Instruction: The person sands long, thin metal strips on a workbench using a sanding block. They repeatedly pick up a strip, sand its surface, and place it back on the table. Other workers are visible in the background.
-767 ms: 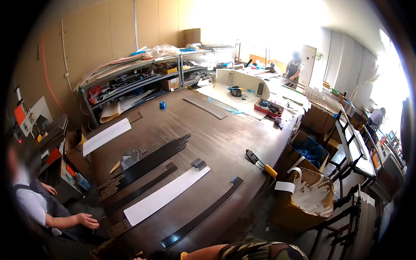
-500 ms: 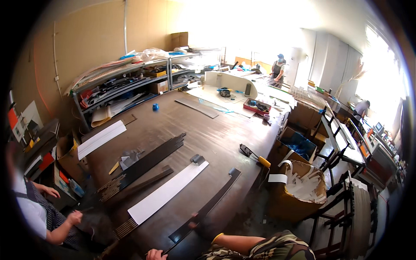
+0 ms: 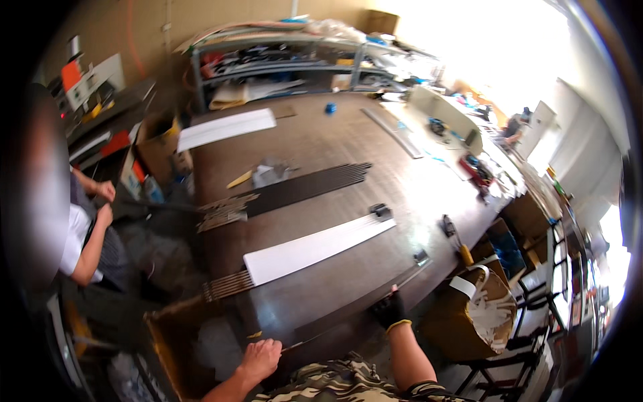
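Observation:
My bare left hand [image 3: 261, 358] is closed at the near table edge, with a thin rod [image 3: 293, 347] sticking out from its fingers toward the right. My right hand [image 3: 390, 309] wears a dark glove with a yellow cuff and bare fingertips. It is on a long dark strip [image 3: 358, 307] along the near edge of the table, fingers closed on it as far as the blur shows. A small grey roll [image 3: 420, 256] is at the strip's far end. Beyond lies a white strip [image 3: 315, 251] with brown rods [image 3: 228, 286] protruding at its left end and another dark roll [image 3: 380, 210] at its right.
A stack of dark strips [image 3: 308, 187] lies farther back on the brown table [image 3: 321, 141], near a white panel [image 3: 228, 129]. A yellow-handled tool [image 3: 465, 253] lies at the right edge. Cardboard boxes [image 3: 462, 321] stand beside the table. At left a co-worker [image 3: 94, 234] stands close.
The view has turned left and down, showing more of my arms. The co-worker's hands have come closer together. A brown strip beside the dark stack no longer lies there.

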`<state>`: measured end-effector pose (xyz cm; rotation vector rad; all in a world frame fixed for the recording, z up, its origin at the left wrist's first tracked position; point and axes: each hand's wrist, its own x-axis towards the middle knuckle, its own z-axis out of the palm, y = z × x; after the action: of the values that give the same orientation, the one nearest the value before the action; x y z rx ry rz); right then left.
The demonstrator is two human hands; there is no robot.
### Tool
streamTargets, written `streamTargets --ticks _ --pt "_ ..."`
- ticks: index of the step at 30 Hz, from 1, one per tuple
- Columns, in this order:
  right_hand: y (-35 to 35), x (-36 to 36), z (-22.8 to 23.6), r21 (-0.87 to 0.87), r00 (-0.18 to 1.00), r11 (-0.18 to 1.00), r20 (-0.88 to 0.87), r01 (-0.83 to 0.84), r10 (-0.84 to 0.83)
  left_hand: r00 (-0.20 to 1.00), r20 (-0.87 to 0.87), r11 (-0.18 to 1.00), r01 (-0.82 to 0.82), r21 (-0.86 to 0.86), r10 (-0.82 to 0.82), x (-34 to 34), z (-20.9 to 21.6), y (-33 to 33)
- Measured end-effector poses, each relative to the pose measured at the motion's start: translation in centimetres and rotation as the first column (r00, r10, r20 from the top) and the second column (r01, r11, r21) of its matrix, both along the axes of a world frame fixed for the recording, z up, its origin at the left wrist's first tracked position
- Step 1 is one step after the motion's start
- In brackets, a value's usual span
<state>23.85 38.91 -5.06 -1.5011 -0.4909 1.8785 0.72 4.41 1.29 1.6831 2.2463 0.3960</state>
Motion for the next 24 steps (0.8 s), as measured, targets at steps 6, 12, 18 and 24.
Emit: streamTargets --ticks 6,12,18,24 --pt "3.6 -7.4 1.5 0.0 0.901 0.997 -0.428 -0.072 0.065 0.968 -0.147 0.968 -0.177 0.175 0.204 -4.2 4.9 -0.5" --pt "11.7 -24.6 -4.9 0.349 0.62 0.911 -0.671 -0.219 0.406 0.905 -0.275 0.897 -0.204 0.393 0.326 -17.9 6.0 3.9" --pt "6.5 -33.8 -6.5 0.65 0.731 0.459 0.228 -0.606 0.643 0.896 -0.321 0.909 -0.176 0.378 0.307 -28.5 2.7 3.6" --pt "-0.1 -25.0 4.4 0.235 0.708 0.731 -0.186 -0.641 0.681 0.898 -0.274 0.929 -0.286 0.234 0.345 -33.8 -4.3 -1.4"
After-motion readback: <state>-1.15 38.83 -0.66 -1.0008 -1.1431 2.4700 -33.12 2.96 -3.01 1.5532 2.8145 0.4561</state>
